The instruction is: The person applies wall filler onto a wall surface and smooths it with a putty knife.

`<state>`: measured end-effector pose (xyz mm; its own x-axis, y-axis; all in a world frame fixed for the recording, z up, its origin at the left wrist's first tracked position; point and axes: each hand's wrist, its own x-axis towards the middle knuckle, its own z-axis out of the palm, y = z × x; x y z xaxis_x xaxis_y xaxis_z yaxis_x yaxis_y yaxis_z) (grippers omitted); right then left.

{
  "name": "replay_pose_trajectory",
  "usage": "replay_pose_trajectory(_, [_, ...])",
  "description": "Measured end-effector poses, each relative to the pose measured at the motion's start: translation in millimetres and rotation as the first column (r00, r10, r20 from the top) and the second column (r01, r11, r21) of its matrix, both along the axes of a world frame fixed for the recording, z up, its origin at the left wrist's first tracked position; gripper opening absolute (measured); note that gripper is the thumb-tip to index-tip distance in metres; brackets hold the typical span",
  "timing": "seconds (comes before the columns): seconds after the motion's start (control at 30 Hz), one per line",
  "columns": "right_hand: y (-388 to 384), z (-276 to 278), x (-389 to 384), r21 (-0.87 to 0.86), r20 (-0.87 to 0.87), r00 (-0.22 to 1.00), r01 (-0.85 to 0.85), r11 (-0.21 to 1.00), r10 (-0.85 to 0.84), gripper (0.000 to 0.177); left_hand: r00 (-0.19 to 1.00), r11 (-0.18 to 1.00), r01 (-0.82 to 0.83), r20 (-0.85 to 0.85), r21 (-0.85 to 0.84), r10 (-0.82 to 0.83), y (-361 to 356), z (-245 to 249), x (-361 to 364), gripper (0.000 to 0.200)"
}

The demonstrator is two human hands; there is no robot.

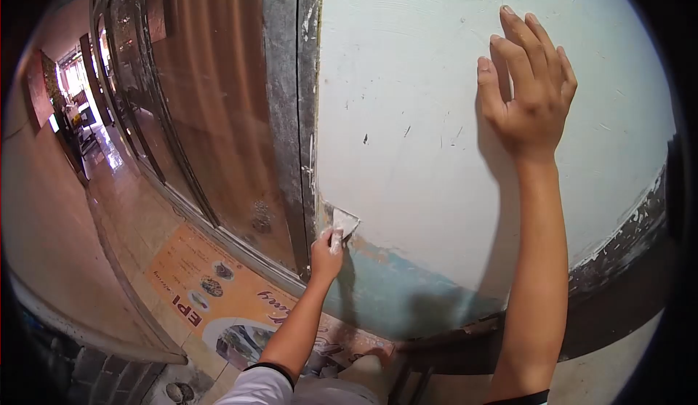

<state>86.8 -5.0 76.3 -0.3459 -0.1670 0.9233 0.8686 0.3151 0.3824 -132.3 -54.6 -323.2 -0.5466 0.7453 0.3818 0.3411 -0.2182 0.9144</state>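
Note:
My left hand grips a putty knife by its whitish, smeared handle. The flat blade lies against the wall beside the dark wooden frame, right where white coating meets older blue-green paint. My right hand is raised high on the white wall, fingers spread and touching or very near the surface. Nothing is in it. Small dark nicks and scratches mark the white area between both hands.
A dark weathered door frame borders the wall, next to glass panels with brown curtains behind. An orange printed banner lies on the floor below. Dark peeling trim edges the wall at lower right. A tiled passage runs back at left.

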Motion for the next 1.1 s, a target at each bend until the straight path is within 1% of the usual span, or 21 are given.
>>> replay_pose_trajectory(0.07, [0.0, -1.5, 0.0, 0.001, 0.001, 1.000, 0.007, 1.000, -0.007, 0.018, 0.998, 0.999, -0.006, -0.059, 0.041, 0.008, 2.3, 5.3, 0.6, 0.027])
replay_pose_trajectory(0.1, [0.2, -1.5, -0.2, -0.004, 0.005, 1.000, 0.003, 1.000, -0.003, 0.018, 0.998, 0.999, -0.010, -0.067, 0.034, 0.013, 0.8, 5.2, -0.1, 0.027])
replay_pose_trajectory(0.13, [-0.5, -1.3, -0.2, -0.008, 0.008, 1.000, -0.001, 1.000, 0.001, 0.018, 0.998, 0.999, -0.013, -0.066, 0.039, 0.015, -2.2, 5.1, -0.4, 0.027])
replay_pose_trajectory(0.17, [-2.6, -2.2, 0.4, -0.040, 0.016, 1.000, 0.019, 0.999, -0.018, 0.022, 1.000, 1.000, 0.017, -0.018, 0.012, -0.017, -5.3, 5.0, -0.5, 0.027])
replay_pose_trajectory(0.2, [-3.8, -4.1, 0.3, -0.038, 0.016, 1.000, 0.018, 0.999, -0.017, 0.022, 0.998, 0.999, 0.048, 0.031, -0.016, -0.048, -9.7, 6.5, -0.6, 0.026])
replay_pose_trajectory(0.27, [-8.1, -8.9, 1.1, -0.114, 0.027, 1.000, -0.012, 0.993, 0.015, 0.028, 1.000, 0.999, 0.030, -0.002, 0.017, -0.030, -10.1, -3.2, -1.2, 0.027])
replay_pose_trajectory(0.3, [-11.1, -13.2, 9.0, -0.180, 0.093, 0.996, 0.033, 0.983, -0.017, 0.037, 1.000, 0.999, 0.031, -0.003, -0.041, -0.031, -13.4, 3.8, -0.1, 0.029])
replay_pose_trajectory(0.33, [-14.7, -14.3, 16.3, -0.182, 0.093, 0.996, 0.031, 0.983, -0.014, 0.037, 1.000, 0.999, 0.029, -0.003, -0.043, -0.029, -10.4, 3.6, 0.4, 0.029])
replay_pose_trajectory(0.4, [-21.9, -15.5, 32.3, -0.207, 0.251, 0.963, 0.152, 0.967, -0.097, 0.043, 0.999, 0.999, 0.010, -0.040, -0.033, -0.011, -3.4, 1.1, 1.7, 0.030])
replay_pose_trajectory(0.43, [-25.8, -13.1, 42.6, -0.210, 0.298, 0.941, 0.231, 0.950, -0.163, 0.047, 0.999, 0.994, 0.029, -0.015, -0.108, -0.031, -6.7, 17.6, 3.8, 0.028])
replay_pose_trajectory(0.47, [-26.3, -12.7, 51.6, -0.193, 0.316, 0.931, 0.252, 0.948, -0.183, 0.047, 1.000, 0.994, 0.024, -0.012, -0.111, -0.026, -5.5, 22.8, 3.5, 0.028])
replay_pose_trajectory(0.53, [-27.0, -12.4, 68.7, -0.146, 0.336, 0.913, 0.292, 0.945, -0.230, 0.048, 0.998, 0.998, 0.060, 0.002, 0.025, -0.060, -5.3, 25.9, 4.4, 0.027])
replay_pose_trajectory(0.6, [-26.8, -14.6, 74.6, -0.133, 0.339, 0.911, 0.293, 0.947, -0.234, 0.048, 0.998, 0.999, 0.054, -0.017, 0.005, -0.054, -7.7, 23.9, -0.6, 0.025])
replay_pose_trajectory(0.67, [-24.4, -15.9, 75.0, -0.131, 0.309, 0.926, 0.268, 0.954, -0.218, 0.047, 0.998, 0.994, 0.061, -0.008, -0.095, -0.062, -12.7, 10.1, -5.9, 0.026])
replay_pose_trajectory(0.7, [-21.6, -16.1, 74.8, -0.132, 0.305, 0.928, 0.264, 0.955, -0.215, 0.047, 0.999, 0.999, 0.019, -0.034, -0.027, -0.020, -8.7, -10.1, -7.9, 0.028])
replay_pose_trajectory(0.77, [-18.9, -16.8, 76.1, -0.114, 0.279, 0.937, 0.248, 0.962, -0.209, 0.047, 1.000, 0.999, 0.018, -0.015, -0.043, -0.018, -6.3, -20.6, -8.3, 0.029])
replay_pose_trajectory(0.87, [-19.0, -19.6, 77.6, -0.106, 0.260, 0.942, 0.247, 0.963, -0.213, 0.047, 0.999, 0.992, 0.040, 0.024, -0.116, -0.038, -10.8, -8.2, -3.3, 0.031])
replay_pose_trajectory(0.93, [-16.1, -18.8, 81.3, -0.081, 0.272, 0.946, 0.202, 0.976, -0.174, 0.048, 1.000, 0.997, 0.025, -0.018, -0.072, -0.026, -4.9, -3.7, -0.5, 0.032])
replay_pose_trajectory(0.97, [-18.5, -18.7, 79.7, -0.092, 0.263, 0.948, 0.210, 0.973, -0.179, 0.048, 0.998, 1.000, 0.011, -0.055, -0.025, -0.013, -3.4, -2.0, 0.2, 0.033])
replay_pose_trajectory(1.1, [-17.6, -19.0, 81.5, -0.096, 0.263, 0.951, 0.193, 0.976, -0.162, 0.048, 0.999, 0.998, 0.039, -0.024, -0.042, -0.040, -9.5, 0.0, -0.2, 0.033])
